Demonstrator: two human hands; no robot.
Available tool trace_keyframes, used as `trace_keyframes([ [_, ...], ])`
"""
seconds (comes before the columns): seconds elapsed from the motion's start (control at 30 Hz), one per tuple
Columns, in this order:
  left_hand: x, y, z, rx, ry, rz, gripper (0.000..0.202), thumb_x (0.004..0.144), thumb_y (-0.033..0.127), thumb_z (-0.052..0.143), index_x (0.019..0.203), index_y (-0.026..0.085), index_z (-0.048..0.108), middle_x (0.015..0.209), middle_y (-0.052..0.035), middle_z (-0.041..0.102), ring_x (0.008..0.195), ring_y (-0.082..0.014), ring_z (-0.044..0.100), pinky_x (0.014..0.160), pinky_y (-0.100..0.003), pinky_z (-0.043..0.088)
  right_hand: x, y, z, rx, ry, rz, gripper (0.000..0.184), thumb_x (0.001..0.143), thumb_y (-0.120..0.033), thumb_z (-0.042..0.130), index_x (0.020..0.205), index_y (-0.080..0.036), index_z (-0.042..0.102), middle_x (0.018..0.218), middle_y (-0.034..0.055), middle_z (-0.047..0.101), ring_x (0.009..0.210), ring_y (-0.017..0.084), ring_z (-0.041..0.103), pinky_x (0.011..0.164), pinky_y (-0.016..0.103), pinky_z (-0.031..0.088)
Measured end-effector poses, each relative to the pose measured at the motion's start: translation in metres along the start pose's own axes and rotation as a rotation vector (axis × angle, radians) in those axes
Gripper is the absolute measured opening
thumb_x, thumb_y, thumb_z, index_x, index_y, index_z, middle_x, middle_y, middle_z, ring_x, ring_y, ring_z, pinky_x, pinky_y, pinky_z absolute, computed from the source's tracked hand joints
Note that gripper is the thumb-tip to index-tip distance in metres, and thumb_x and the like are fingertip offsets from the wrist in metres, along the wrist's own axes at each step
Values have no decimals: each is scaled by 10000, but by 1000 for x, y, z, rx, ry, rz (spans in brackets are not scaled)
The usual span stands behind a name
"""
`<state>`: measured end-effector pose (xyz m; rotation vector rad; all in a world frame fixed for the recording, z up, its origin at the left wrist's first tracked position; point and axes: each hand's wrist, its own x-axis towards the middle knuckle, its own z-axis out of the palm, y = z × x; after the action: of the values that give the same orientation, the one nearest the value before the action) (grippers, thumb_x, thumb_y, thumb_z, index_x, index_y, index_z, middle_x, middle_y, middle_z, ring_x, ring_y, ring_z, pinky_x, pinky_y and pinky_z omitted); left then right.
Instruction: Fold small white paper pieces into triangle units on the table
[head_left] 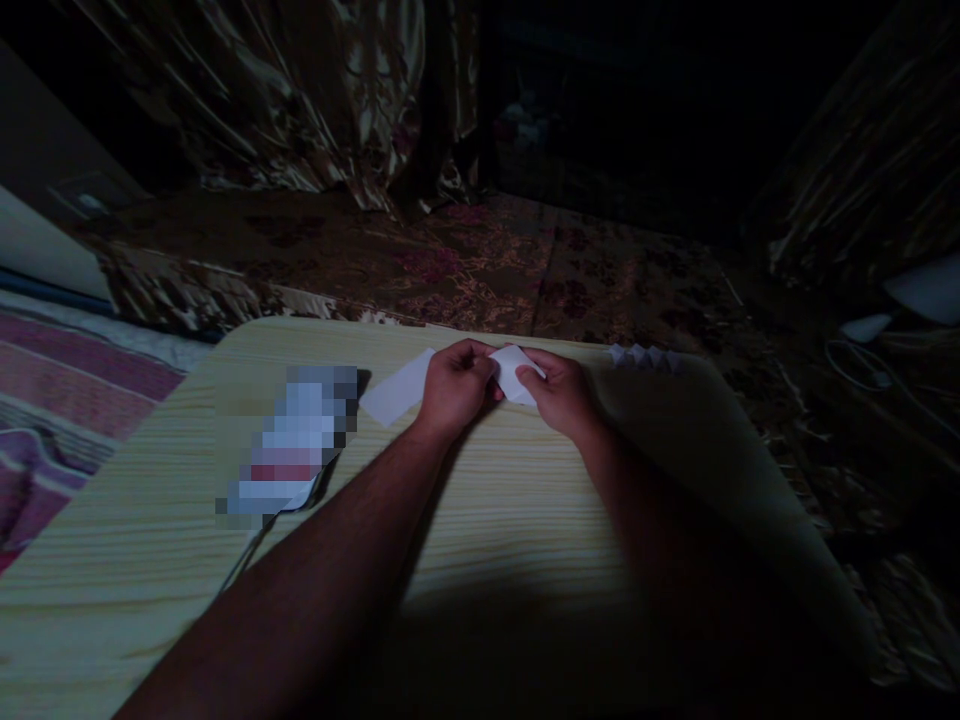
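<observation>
Pinching small white paper (512,370) over far-middle of desk (487,520): left hand (455,385) and right hand (559,392) each closed on one edge. Looks mid-fold. Next crease calls for aligned edges, firm press. Spare white sheet (396,390) lies just left.

One left hand (454,388), one right hand (561,397), two paper slips (511,370) (396,392), one table (495,500).

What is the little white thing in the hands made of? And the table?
The white piece, pinched by the left hand and right hand, looks like thin matte paper: flat, sharp-edged. The table looks like pale wood, or maybe wood-print laminate: fine straight grain lines, slight sheen.
</observation>
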<state>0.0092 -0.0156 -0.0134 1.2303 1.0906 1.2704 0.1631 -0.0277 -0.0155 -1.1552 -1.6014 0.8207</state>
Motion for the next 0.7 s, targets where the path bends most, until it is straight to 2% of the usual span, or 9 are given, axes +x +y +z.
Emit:
trace_keyframes([
  [0.23, 0, -1, -2, -87, -21, 14, 158, 721, 244, 624, 855, 161, 631, 493, 3, 622, 357, -108, 493, 375, -194, 352, 0, 6, -2, 61, 4, -36, 357, 843, -332, 573, 1150, -201, 701, 1078, 54, 727, 925, 201, 660, 788, 303, 516],
  [0.47, 1, -2, -3, -109, -16, 15, 158, 732, 276, 631, 841, 162, 625, 498, 0, 618, 377, -107, 506, 394, -194, 363, -1, -1, -9, 179, -90, -7, 354, 861, -412, 563, 1112, -216, 719, 1088, 52, 726, 1003, 209, 648, 850, 310, 484],
  [0.57, 2, -3, -3, -132, -16, 15, 160, 731, 276, 636, 843, 162, 623, 493, 7, 605, 380, -103, 497, 399, -198, 364, -2, -2, -8, 179, -85, 6, 352, 864, -434, 565, 1064, -202, 739, 1006, 55, 740, 932, 195, 658, 801, 297, 489],
  [0.7, 2, -3, -3, -178, -36, 3, 181, 735, 274, 629, 880, 166, 635, 510, 12, 592, 403, -110, 496, 396, -210, 344, -2, 2, -4, 187, -81, 59, 383, 826, -448, 625, 1085, -184, 726, 919, 60, 741, 731, 167, 651, 630, 279, 509],
])
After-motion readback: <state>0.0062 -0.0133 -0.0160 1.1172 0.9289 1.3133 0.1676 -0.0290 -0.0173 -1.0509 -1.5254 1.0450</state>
